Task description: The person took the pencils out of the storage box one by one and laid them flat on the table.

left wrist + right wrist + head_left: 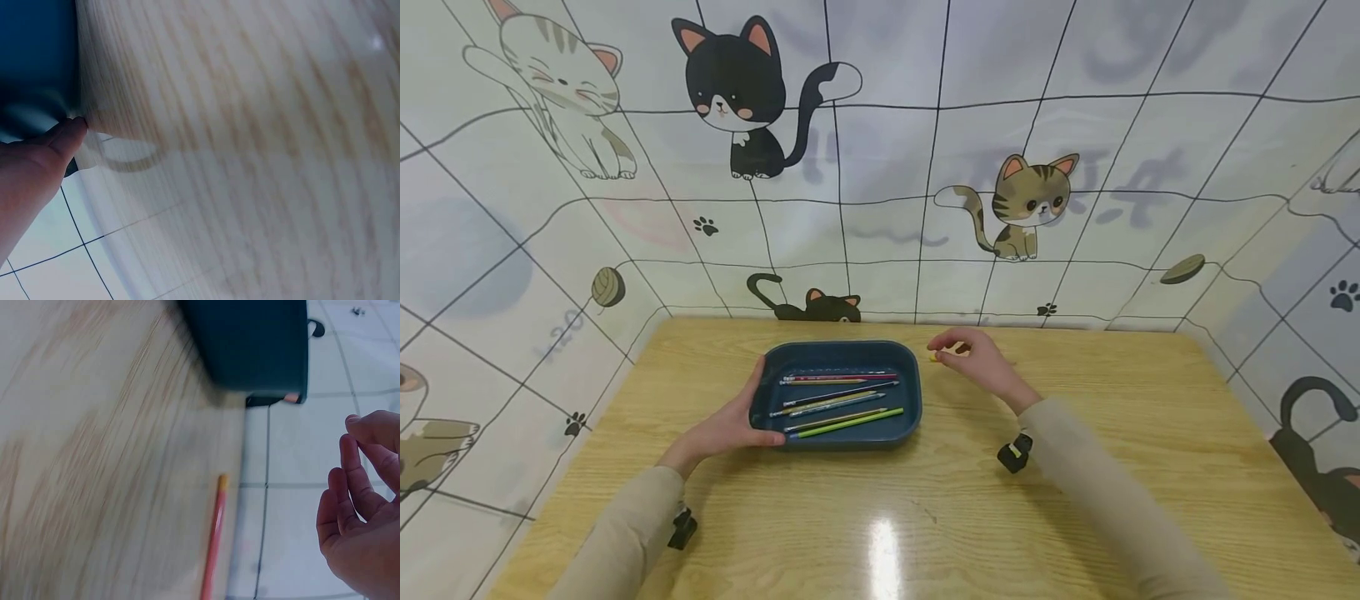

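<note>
A dark blue tray (842, 443) sits on the wooden table with several pencils (842, 398) lying in it. The left hand (732, 423) grips the tray's left end, its thumb (70, 134) against the front side and its fingers along the left wall. To the right of the tray, a red pencil with a yellow end (215, 534) lies on the table near the wall. Over this pencil hovers the right hand (976, 360), thumb and index fingertips close together and nothing between them. In the head view this hand hides most of the pencil.
The light wooden table (970, 525) meets a cloth backdrop (887, 225) with printed cats and grid lines behind and at both sides. A small black device (1015, 452) is worn at the right wrist, and another black device (682, 527) at the left.
</note>
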`<act>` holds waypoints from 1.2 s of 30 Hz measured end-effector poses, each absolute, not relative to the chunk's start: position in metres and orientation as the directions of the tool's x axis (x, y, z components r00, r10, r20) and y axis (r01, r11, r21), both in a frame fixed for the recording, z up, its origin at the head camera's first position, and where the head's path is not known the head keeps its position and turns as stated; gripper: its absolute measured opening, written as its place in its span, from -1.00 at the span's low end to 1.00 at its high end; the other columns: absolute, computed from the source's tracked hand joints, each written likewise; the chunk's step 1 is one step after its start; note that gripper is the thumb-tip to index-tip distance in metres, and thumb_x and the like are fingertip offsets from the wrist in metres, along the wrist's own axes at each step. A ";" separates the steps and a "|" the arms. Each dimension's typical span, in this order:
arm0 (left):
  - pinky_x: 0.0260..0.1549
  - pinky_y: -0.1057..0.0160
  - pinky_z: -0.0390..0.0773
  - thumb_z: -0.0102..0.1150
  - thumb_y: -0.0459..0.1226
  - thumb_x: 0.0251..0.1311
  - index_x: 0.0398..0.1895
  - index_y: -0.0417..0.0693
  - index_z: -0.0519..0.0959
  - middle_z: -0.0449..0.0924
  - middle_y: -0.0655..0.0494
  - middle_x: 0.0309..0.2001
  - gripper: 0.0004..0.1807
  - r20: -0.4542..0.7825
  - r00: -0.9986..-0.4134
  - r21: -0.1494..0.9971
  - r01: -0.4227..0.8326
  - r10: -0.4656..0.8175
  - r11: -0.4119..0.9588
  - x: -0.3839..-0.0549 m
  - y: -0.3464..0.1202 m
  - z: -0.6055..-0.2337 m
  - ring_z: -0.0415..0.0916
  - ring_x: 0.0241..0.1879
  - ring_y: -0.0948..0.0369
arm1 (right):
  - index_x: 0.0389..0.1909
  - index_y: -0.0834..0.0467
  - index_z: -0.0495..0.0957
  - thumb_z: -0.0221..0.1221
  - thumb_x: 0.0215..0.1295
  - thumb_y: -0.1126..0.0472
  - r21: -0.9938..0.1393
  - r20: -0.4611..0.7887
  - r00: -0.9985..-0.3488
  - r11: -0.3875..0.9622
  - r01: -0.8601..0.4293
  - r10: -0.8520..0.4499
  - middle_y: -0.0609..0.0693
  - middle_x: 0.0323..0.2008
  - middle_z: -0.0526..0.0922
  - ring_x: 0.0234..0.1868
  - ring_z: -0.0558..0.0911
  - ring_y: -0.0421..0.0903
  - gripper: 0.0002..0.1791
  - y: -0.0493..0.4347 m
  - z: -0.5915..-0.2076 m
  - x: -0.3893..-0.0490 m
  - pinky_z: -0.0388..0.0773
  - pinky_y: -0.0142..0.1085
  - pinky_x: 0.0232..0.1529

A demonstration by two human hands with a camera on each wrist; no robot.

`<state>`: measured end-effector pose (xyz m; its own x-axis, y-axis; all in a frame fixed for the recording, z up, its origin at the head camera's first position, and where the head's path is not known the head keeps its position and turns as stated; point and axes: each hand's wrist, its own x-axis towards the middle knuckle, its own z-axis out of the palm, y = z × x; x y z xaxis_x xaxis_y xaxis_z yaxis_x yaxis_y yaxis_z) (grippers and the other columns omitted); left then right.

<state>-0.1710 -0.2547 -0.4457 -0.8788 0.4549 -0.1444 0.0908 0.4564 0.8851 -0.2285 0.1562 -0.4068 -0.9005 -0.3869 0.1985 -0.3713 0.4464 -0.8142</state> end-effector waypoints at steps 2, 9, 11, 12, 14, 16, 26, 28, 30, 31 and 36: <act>0.27 -0.29 -0.15 0.49 -0.14 -0.01 0.49 0.24 -0.59 -0.45 -0.32 0.48 0.41 -0.148 -0.878 0.888 0.084 0.455 0.451 -0.171 -0.255 -0.446 -0.26 0.40 -0.26 | -0.11 0.32 0.63 0.16 0.32 0.39 -0.814 0.211 -0.886 0.428 -0.393 -0.412 0.15 -0.11 0.64 -0.05 0.49 0.09 -0.83 0.147 -0.401 -0.223 0.39 -0.04 -0.02; 0.27 -0.28 -0.13 0.49 -0.15 -0.01 0.49 0.23 -0.58 -0.44 -0.32 0.48 0.41 -0.146 -0.875 0.900 0.077 0.462 0.430 -0.171 -0.255 -0.446 -0.23 0.39 -0.26 | -0.14 0.21 0.66 0.21 0.29 0.37 -0.808 0.245 -0.817 0.356 -0.469 -0.521 -0.01 -0.14 0.63 -0.09 0.53 -0.04 -0.84 0.120 -0.399 -0.214 0.45 0.02 -0.03; 0.27 -0.28 -0.13 0.49 -0.14 -0.01 0.49 0.21 -0.58 -0.44 -0.32 0.48 0.41 -0.144 -0.875 0.898 0.080 0.461 0.432 -0.171 -0.255 -0.446 -0.24 0.39 -0.26 | -0.14 0.23 0.66 0.21 0.29 0.38 -0.802 0.255 -0.788 0.333 -0.496 -0.560 -0.01 -0.17 0.64 -0.14 0.53 -0.04 -0.84 0.113 -0.399 -0.211 0.46 0.05 -0.07; 0.27 -0.28 -0.13 0.48 -0.15 0.00 0.49 0.20 -0.58 -0.44 -0.33 0.47 0.41 -0.144 -0.876 0.898 0.080 0.461 0.432 -0.171 -0.254 -0.446 -0.23 0.39 -0.26 | -0.13 0.23 0.65 0.21 0.29 0.38 -0.797 0.260 -0.772 0.323 -0.511 -0.579 -0.02 -0.17 0.64 -0.15 0.53 -0.04 -0.83 0.110 -0.399 -0.209 0.46 0.05 -0.07; 0.27 -0.28 -0.13 0.48 -0.14 0.00 0.50 0.19 -0.58 -0.45 -0.33 0.47 0.40 -0.143 -0.877 0.897 0.081 0.458 0.435 -0.171 -0.254 -0.446 -0.24 0.39 -0.26 | -0.13 0.25 0.65 0.22 0.27 0.38 -0.784 0.271 -0.744 0.308 -0.539 -0.611 -0.02 -0.18 0.64 -0.15 0.53 0.00 -0.83 0.103 -0.401 -0.208 0.47 0.02 -0.08; 0.27 -0.29 -0.13 0.48 -0.14 0.00 0.50 0.19 -0.58 -0.46 -0.33 0.48 0.40 -0.139 -0.878 0.895 0.087 0.458 0.438 -0.170 -0.254 -0.446 -0.25 0.39 -0.27 | -0.14 0.26 0.64 0.22 0.27 0.38 -0.773 0.278 -0.714 0.292 -0.564 -0.642 -0.02 -0.18 0.64 -0.15 0.54 0.04 -0.83 0.097 -0.404 -0.206 0.48 0.00 -0.11; 0.27 -0.31 -0.21 0.46 -0.15 0.03 0.50 0.10 -0.58 -0.54 -0.25 0.49 0.38 -0.122 -0.875 0.885 0.117 0.468 0.450 -0.169 -0.256 -0.448 -0.40 0.43 -0.25 | -0.21 0.20 0.66 0.21 0.27 0.39 -0.748 0.228 -0.610 0.264 -0.609 -0.759 -0.08 -0.24 0.62 -0.21 0.55 -0.04 -0.87 0.069 -0.418 -0.200 0.52 -0.04 -0.14; 0.27 -0.32 -0.21 0.45 -0.15 0.03 0.50 0.13 -0.58 -0.55 -0.24 0.49 0.38 -0.124 -0.876 0.881 0.118 0.465 0.458 -0.169 -0.257 -0.448 -0.41 0.43 -0.24 | -0.19 0.22 0.65 0.21 0.27 0.38 -0.750 0.192 -0.608 0.285 -0.597 -0.770 -0.08 -0.23 0.63 -0.20 0.56 -0.10 -0.87 0.066 -0.420 -0.199 0.53 -0.10 -0.12; 0.27 -0.32 -0.21 0.45 -0.14 0.04 0.49 0.19 -0.59 -0.56 -0.23 0.49 0.37 -0.125 -0.876 0.878 0.121 0.466 0.463 -0.170 -0.257 -0.448 -0.42 0.43 -0.24 | -0.16 0.25 0.65 0.21 0.27 0.38 -0.746 0.151 -0.604 0.311 -0.589 -0.783 -0.05 -0.20 0.64 -0.18 0.57 -0.13 -0.86 0.063 -0.421 -0.199 0.54 -0.17 -0.10; 0.27 -0.32 -0.21 0.45 -0.14 0.04 0.49 0.21 -0.59 -0.56 -0.23 0.49 0.37 -0.124 -0.876 0.878 0.122 0.467 0.463 -0.170 -0.256 -0.447 -0.42 0.43 -0.24 | -0.15 0.25 0.64 0.21 0.28 0.37 -0.737 0.131 -0.599 0.327 -0.592 -0.790 -0.04 -0.19 0.64 -0.17 0.58 -0.14 -0.85 0.062 -0.422 -0.200 0.54 -0.21 -0.10; 0.27 -0.31 -0.21 0.44 -0.15 0.05 0.50 0.15 -0.57 -0.54 -0.23 0.49 0.37 -0.119 -0.873 0.884 0.124 0.473 0.451 -0.172 -0.255 -0.447 -0.40 0.43 -0.23 | -0.11 0.24 0.65 0.22 0.29 0.35 -0.701 0.051 -0.586 0.389 -0.598 -0.809 0.00 -0.19 0.64 -0.20 0.59 -0.22 -0.82 0.054 -0.427 -0.203 0.52 -0.36 -0.14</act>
